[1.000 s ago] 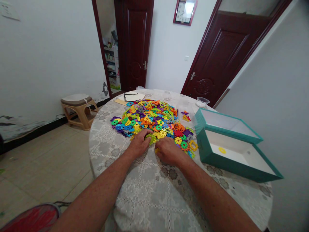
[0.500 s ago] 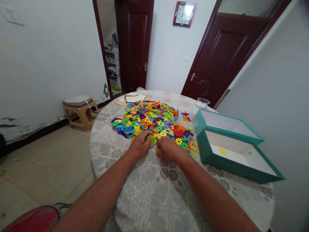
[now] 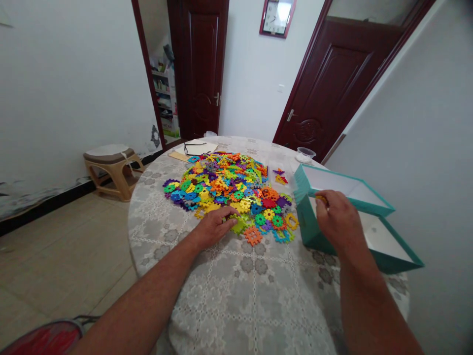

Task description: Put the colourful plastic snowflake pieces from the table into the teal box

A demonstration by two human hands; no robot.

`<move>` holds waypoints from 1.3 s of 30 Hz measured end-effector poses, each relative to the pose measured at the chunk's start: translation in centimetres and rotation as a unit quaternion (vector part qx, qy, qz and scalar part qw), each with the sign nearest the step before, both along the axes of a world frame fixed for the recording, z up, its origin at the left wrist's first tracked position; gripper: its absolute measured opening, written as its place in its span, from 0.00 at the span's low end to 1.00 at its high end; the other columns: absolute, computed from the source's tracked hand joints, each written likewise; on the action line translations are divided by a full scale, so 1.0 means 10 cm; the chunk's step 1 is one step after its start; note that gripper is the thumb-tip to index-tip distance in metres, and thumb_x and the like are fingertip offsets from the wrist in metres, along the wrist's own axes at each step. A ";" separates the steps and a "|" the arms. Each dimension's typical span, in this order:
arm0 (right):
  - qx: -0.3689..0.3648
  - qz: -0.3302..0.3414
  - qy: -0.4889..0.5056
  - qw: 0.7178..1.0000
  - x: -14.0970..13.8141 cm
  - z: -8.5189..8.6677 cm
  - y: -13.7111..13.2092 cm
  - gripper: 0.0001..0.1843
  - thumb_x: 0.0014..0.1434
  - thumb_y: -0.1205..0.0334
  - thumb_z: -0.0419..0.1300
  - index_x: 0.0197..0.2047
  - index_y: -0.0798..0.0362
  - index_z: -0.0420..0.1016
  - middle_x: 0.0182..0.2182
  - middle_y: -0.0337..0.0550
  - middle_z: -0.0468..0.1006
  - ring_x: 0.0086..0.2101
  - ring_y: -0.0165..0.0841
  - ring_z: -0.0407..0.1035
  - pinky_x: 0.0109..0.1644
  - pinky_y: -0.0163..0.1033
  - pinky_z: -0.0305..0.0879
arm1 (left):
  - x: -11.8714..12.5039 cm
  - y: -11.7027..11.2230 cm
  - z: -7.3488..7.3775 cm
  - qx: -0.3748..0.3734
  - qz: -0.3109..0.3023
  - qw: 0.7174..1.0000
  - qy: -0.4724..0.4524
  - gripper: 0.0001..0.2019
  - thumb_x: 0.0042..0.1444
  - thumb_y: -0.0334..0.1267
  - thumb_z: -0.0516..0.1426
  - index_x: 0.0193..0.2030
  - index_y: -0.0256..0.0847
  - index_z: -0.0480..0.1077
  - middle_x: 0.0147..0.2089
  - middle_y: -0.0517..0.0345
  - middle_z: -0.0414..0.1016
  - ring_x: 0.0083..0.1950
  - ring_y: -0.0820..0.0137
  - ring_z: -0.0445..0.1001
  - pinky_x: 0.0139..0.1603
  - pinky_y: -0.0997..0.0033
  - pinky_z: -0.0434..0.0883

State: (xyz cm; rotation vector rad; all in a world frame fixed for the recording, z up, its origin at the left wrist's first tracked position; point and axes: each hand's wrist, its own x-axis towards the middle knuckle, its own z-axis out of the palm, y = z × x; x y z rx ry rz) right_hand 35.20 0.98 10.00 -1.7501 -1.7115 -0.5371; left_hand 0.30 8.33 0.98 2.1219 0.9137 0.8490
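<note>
- Two hands in view, both the person's own: the left hand (image 3: pixel 214 228) low on the table, the right hand (image 3: pixel 340 219) raised off to the side.
- One big heap of interlocking plastic gear pieces (image 3: pixel 225 190), far too many to count, in every colour, spread over the middle of the table.
- The left hand's fingers (image 3: pixel 226 213) lie curved over a lime green piece (image 3: pixel 238 225) at the heap's near edge; I can't tell whether they grip it or only rest on it.
- One orange piece (image 3: pixel 253 235) lies loose just beyond that lime one, clear of the fingers.
- The right hand's fingers (image 3: pixel 325 199) are pinched narrow around one small yellow piece (image 3: pixel 321 198), held in the air.
- That yellow piece hangs near where the two open halves of a teal box meet: the far half (image 3: pixel 343 181) and the near half (image 3: pixel 384 241).
- One round table under a lace tablecloth (image 3: pixel 236 296) carries all of this.
- Further off on the cloth: one pair of glasses (image 3: pixel 195 148) and one clear plastic bowl (image 3: pixel 305 154).
- Against the wall, one low stool (image 3: pixel 111 167).
</note>
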 end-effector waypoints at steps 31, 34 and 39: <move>-0.346 0.209 -0.058 0.913 -1.11 -0.67 -0.15 0.09 0.70 0.63 0.55 0.48 0.55 0.75 0.45 0.50 0.75 0.43 0.38 0.70 0.46 0.40 0.62 | 0.06 -0.09 0.09 -0.066 -0.090 0.991 0.079 0.07 0.55 0.32 0.59 0.41 0.42 0.73 0.38 0.63 0.73 0.35 0.72 0.66 0.37 0.72 0.61; -0.340 0.224 -0.046 0.912 -1.12 -0.64 -0.18 0.11 0.67 0.59 0.59 0.50 0.54 0.74 0.48 0.50 0.74 0.47 0.39 0.70 0.50 0.40 0.64 | 0.06 -0.09 0.09 -0.078 -0.084 0.990 0.086 0.06 0.56 0.33 0.59 0.41 0.43 0.73 0.35 0.64 0.71 0.34 0.72 0.65 0.35 0.72 0.61; -0.355 0.188 -0.058 0.914 -1.18 -0.67 -0.17 0.12 0.73 0.60 0.53 0.49 0.55 0.76 0.46 0.51 0.77 0.44 0.39 0.73 0.46 0.41 0.67 | 0.05 -0.07 0.07 -0.087 -0.094 0.988 0.083 0.05 0.56 0.33 0.59 0.40 0.41 0.72 0.34 0.64 0.70 0.33 0.72 0.65 0.35 0.72 0.60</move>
